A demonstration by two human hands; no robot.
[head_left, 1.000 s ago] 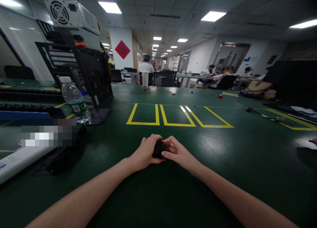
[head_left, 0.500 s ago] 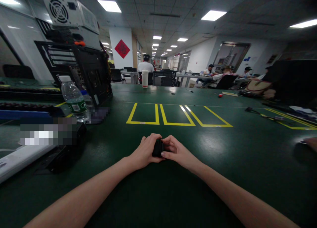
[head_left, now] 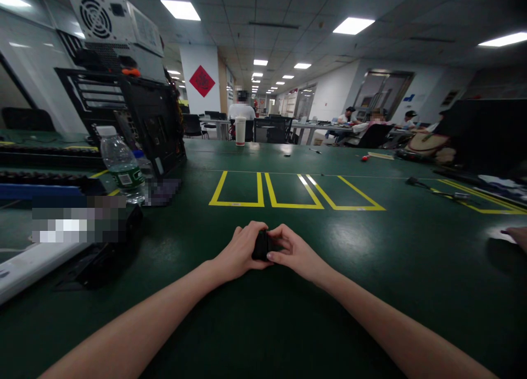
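Green tabletop (head_left: 230,335): it stretched to a dim office, its far right swallowed by shadow.
Black object (head_left: 260,246): it sat between the person's hands, centre of the clock, mostly covered by fingers; its kind and any contact with the tabletop could not be made out.
Left hand (head_left: 241,251): its fingers curled round the object's 9 o'clock side, thumb on the near side, clamped on it.
Right hand (head_left: 293,251): its bent fingers and thumb closed on the 3 o'clock side, thumb tip at the near edge.
Yellow tape outlines (head_left: 294,206): they lay at 12 to 1 o'clock.
Bottle (head_left: 123,168): it stood at 10 o'clock.
Co-worker's hand (head_left: 519,236): cut off at 3 o'clock; more white showed beside it than half a second before, while both clasping hands had barely changed.
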